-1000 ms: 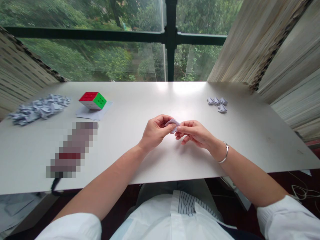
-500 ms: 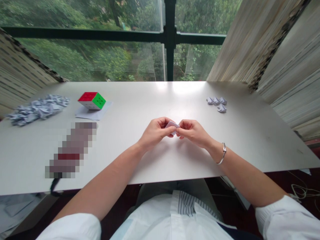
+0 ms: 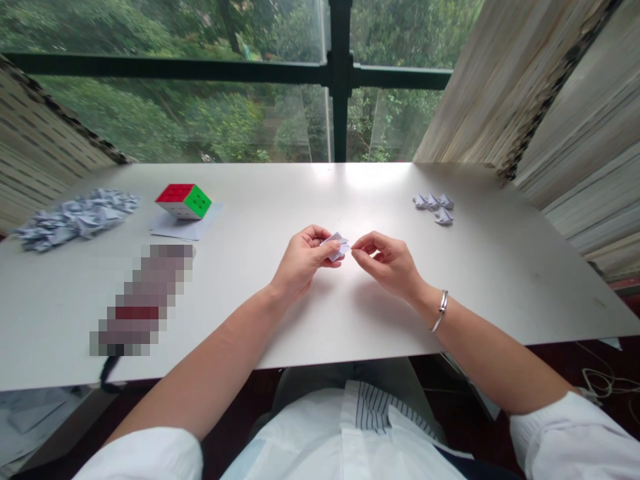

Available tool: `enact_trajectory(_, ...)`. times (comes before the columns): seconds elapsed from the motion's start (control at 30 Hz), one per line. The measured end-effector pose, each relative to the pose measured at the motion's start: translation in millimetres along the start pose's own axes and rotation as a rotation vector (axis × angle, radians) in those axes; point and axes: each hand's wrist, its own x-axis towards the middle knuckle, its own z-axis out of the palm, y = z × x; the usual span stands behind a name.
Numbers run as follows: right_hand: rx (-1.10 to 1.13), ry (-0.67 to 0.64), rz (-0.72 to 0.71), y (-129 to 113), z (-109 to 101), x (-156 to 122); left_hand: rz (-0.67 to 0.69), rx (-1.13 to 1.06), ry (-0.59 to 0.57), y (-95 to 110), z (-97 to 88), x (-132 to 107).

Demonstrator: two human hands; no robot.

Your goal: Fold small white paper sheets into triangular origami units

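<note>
A small piece of folded white paper [image 3: 341, 246] is held above the desk, pinched between the thumb and fingers of my left hand [image 3: 303, 261]. Its layers show a pointed end toward the right. My right hand [image 3: 389, 262] has thumb and forefinger pressed together at that pointed tip, while its other fingers curl inward. A silver bracelet [image 3: 441, 310] circles my right wrist.
Several folded paper pieces [image 3: 435, 205] lie at the back right of the white desk [image 3: 280, 193]. On the left are a heap of folded papers [image 3: 80, 219], a puzzle cube [image 3: 185, 201] on paper sheets [image 3: 200, 229], and a blurred-out object [image 3: 145, 300] with a dark strap.
The folded paper has turned and shifted slightly left and up with my left hand. My right hand has drawn back to the right, so that only its fingertips meet the paper's tip.
</note>
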Motion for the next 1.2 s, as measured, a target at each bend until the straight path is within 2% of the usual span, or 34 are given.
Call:
enact_trajectory(0.1, -0.087, -0.049, -0.073, 0.4, 1.9, -1.3, 0.018, -0.036, 0.037, -0.3, 3.0, -0.9)
enact_trajectory(0.3, -0.207, 0.003, -0.143, 7.1, 2.6, -1.7, 0.008, -0.075, -0.014, -1.5, 6.5, -4.5)
enact_trajectory(0.57, -0.39, -0.011, -0.219, 6.0, -0.6, -5.8, -0.007, -0.076, -0.028, -2.8, 7.9, -5.6)
enact_trajectory(0.73, -0.431, -0.009, -0.238, 5.8, -0.3, -7.3, -0.01, -0.097, -0.052, -3.2, 8.0, -6.7)
enact_trajectory(0.97, -0.208, 0.056, -0.12, 2.3, 2.3, -3.0, -0.041, -0.107, -0.109, 1.7, 6.3, -7.3)
enact_trajectory(1.2, -0.033, 0.02, 0.131, 3.9, 2.8, 0.1, -0.056, -0.101, -0.094, 0.5, 5.4, -5.8)
